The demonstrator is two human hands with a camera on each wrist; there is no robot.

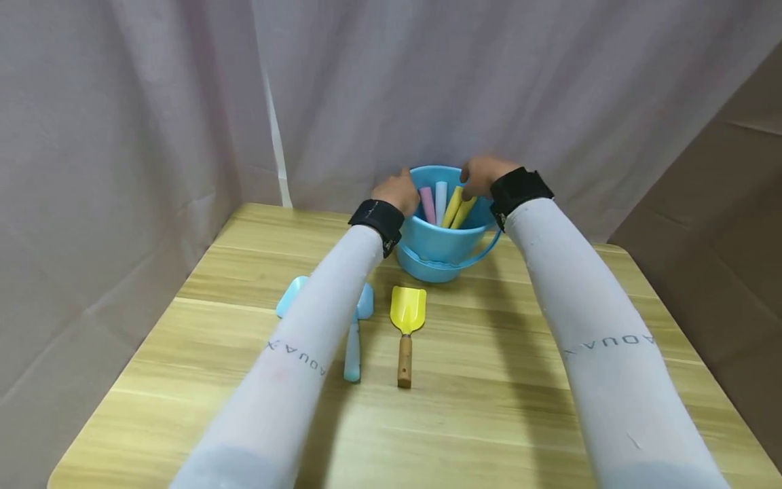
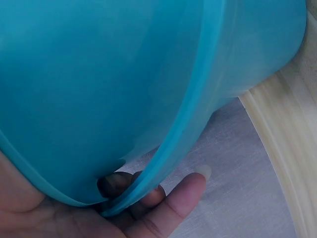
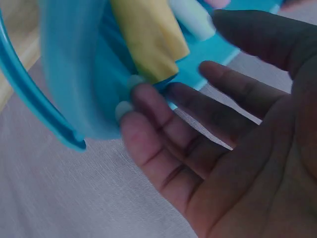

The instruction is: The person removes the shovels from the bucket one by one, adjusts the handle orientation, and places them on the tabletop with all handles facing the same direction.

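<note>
Reaching across the wooden surface (image 1: 489, 380), we place both hands on a blue bucket (image 1: 441, 241) that stands at the far edge, upper centre of the head view, close to the grey curtain (image 1: 183, 102). Our left hand (image 1: 398, 191) sits at the bucket's left rim, our right hand (image 1: 482, 175) at its right rim. Pink, pale blue and yellow sticks (image 1: 444, 204) stand inside. Below the bucket, mid-frame, lie a yellow scoop with a wooden handle (image 1: 406, 333) and a pale blue tool (image 1: 354, 339), partly hidden by the left sleeve (image 1: 305, 353); the bucket's handle (image 1: 482, 251) hangs down on its right side.

From the left wrist view, the bucket wall (image 2: 124, 84) fills most of the frame; at the bottom, our left fingers (image 2: 178, 203) curl under its rim, grasping it.

From the right wrist view, the bucket rim (image 3: 74, 99) sits at upper left with a yellow stick (image 3: 148, 34) inside. Our right fingers (image 3: 148, 144) are spread and nearly straight, fingertips touching the rim, not clenched around it.
</note>
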